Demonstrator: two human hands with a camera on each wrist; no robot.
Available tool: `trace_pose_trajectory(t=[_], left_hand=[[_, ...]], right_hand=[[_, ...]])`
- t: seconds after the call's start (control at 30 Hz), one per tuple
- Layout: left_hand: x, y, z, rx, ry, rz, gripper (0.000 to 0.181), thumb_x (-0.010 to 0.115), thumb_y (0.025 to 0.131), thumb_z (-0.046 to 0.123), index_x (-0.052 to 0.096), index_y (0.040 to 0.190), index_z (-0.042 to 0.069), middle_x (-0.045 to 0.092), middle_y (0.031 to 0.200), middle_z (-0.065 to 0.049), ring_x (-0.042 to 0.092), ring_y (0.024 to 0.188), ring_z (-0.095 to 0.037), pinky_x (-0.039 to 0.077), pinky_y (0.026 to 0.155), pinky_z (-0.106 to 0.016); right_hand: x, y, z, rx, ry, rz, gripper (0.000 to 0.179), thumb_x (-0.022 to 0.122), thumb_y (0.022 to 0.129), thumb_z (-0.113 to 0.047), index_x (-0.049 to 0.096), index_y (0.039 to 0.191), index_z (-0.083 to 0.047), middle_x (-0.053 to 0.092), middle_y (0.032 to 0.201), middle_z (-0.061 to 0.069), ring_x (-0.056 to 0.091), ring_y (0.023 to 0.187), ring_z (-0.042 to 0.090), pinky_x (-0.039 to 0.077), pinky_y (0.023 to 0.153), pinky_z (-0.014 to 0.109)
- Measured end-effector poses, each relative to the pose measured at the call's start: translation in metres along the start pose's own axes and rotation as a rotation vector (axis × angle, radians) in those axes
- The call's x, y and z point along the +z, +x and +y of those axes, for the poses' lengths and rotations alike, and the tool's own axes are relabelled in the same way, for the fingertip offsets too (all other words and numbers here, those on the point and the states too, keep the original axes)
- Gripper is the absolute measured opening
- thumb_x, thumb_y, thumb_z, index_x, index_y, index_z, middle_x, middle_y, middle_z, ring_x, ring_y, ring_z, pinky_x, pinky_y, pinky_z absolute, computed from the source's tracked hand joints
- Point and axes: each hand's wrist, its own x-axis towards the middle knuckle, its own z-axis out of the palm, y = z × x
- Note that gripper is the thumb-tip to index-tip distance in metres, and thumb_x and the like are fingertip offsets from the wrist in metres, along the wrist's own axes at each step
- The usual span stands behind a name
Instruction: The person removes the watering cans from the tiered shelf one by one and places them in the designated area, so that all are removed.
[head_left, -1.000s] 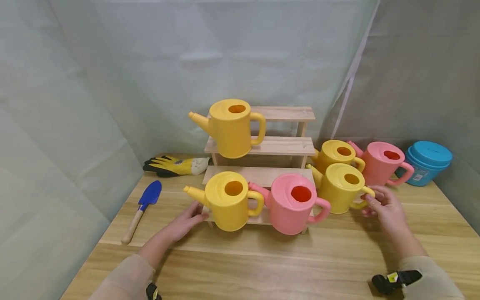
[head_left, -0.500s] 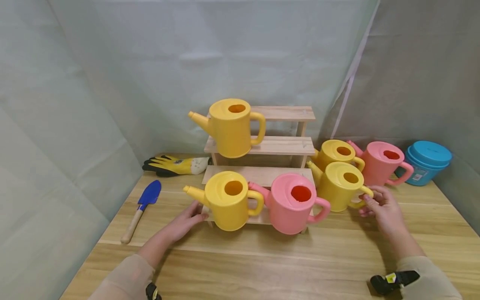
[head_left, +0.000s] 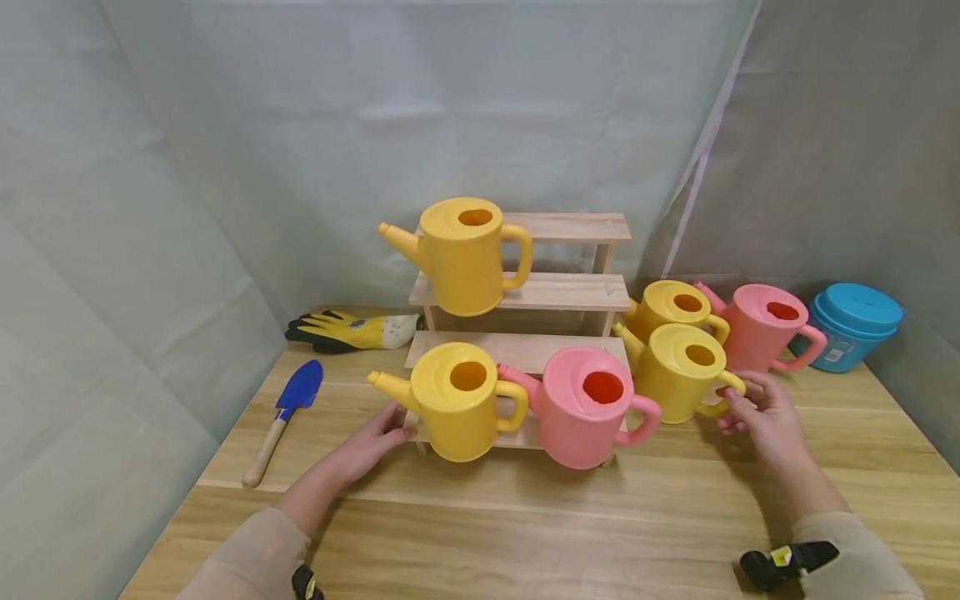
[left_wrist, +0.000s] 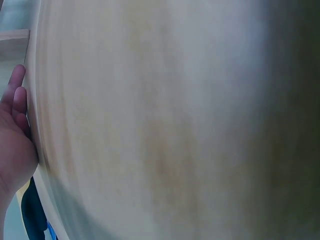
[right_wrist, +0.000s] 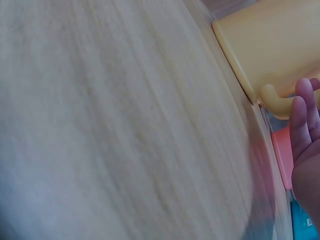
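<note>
Head view — right hand (head_left: 763,412) pinches yellow watering can (head_left: 671,387), contents unclear — left hand (head_left: 372,443) loosely touches shelf (head_left: 517,353).

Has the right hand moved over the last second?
Yes, barely: the right hand has shifted slightly left in the head view, toward the tiered wooden stand, which stays put.

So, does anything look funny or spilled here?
Nothing looks spilled or broken. But the front yellow watering can and front pink watering can look a bit odd: their bottoms seem to poke out past the front edge of the bottom shelf.
</note>
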Motion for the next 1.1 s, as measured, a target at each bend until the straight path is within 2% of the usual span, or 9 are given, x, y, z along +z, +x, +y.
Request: trace_pose_trajectory(t=[0.13, 0.33, 0.53, 0.8, 0.97, 1.1], left_hand=[[0.001, 0.001, 0.0, -0.003, -0.008, 0.0, 0.069, 0.053, 0.091, 0.046, 0.022, 0.149, 0.022, 0.033, 0.145, -0.023, 0.03, 0.132, -0.04, 0.022, 0.105, -0.059], [0.001, 0.0, 0.001, -0.001, -0.016, -0.004, 0.071, 0.054, 0.091, 0.046, 0.02, 0.149, 0.024, 0.03, 0.147, -0.022, 0.029, 0.133, -0.04, 0.02, 0.106, -0.059], [0.0, 0.0, 0.001, 0.001, -0.021, -0.002, 0.07, 0.054, 0.091, 0.046, 0.022, 0.149, 0.023, 0.029, 0.147, -0.023, 0.028, 0.133, -0.04, 0.02, 0.106, -0.059], [0.003, 0.002, -0.004, -0.011, -0.03, -0.012, 0.071, 0.053, 0.091, 0.047, 0.021, 0.149, 0.022, 0.027, 0.148, -0.024, 0.026, 0.134, -0.041, 0.02, 0.105, -0.06], [0.004, 0.002, -0.003, -0.014, -0.042, -0.011, 0.071, 0.054, 0.091, 0.047, 0.021, 0.149, 0.023, 0.029, 0.147, -0.023, 0.028, 0.134, -0.04, 0.021, 0.105, -0.059], [0.002, 0.001, -0.002, -0.015, -0.043, -0.002, 0.07, 0.054, 0.091, 0.047, 0.022, 0.148, 0.023, 0.032, 0.145, -0.022, 0.03, 0.132, -0.039, 0.021, 0.105, -0.059]], right_hand=[[-0.002, -0.001, -0.003, -0.007, 0.014, 0.006, 0.031, 0.056, 0.094, -0.011, 0.047, 0.122, -0.022, 0.062, 0.094, -0.01, 0.062, 0.058, 0.015, 0.052, 0.053, 0.023], [-0.009, 0.001, -0.018, -0.004, -0.091, 0.024, 0.04, 0.056, 0.095, -0.015, 0.042, 0.131, -0.023, 0.054, 0.106, -0.011, 0.057, 0.057, 0.015, 0.049, 0.051, 0.021], [-0.011, 0.012, -0.038, -0.038, -0.25, 0.059, 0.047, 0.057, 0.094, -0.018, 0.038, 0.137, -0.022, 0.049, 0.116, -0.004, 0.057, 0.06, 0.013, 0.046, 0.049, 0.019], [-0.002, 0.026, -0.067, -0.012, -0.503, 0.108, 0.06, 0.058, 0.092, -0.037, 0.031, 0.145, -0.028, 0.044, 0.124, 0.002, 0.055, 0.067, 0.014, 0.049, 0.055, 0.02], [0.012, 0.034, -0.084, -0.008, -0.55, 0.059, 0.065, 0.057, 0.09, -0.043, 0.029, 0.145, -0.024, 0.044, 0.127, 0.007, 0.057, 0.074, 0.011, 0.05, 0.06, 0.022], [0.028, 0.043, -0.096, -0.011, -0.557, -0.014, 0.066, 0.058, 0.089, -0.046, 0.033, 0.143, -0.019, 0.046, 0.12, 0.004, 0.057, 0.07, 0.02, 0.05, 0.06, 0.024]])
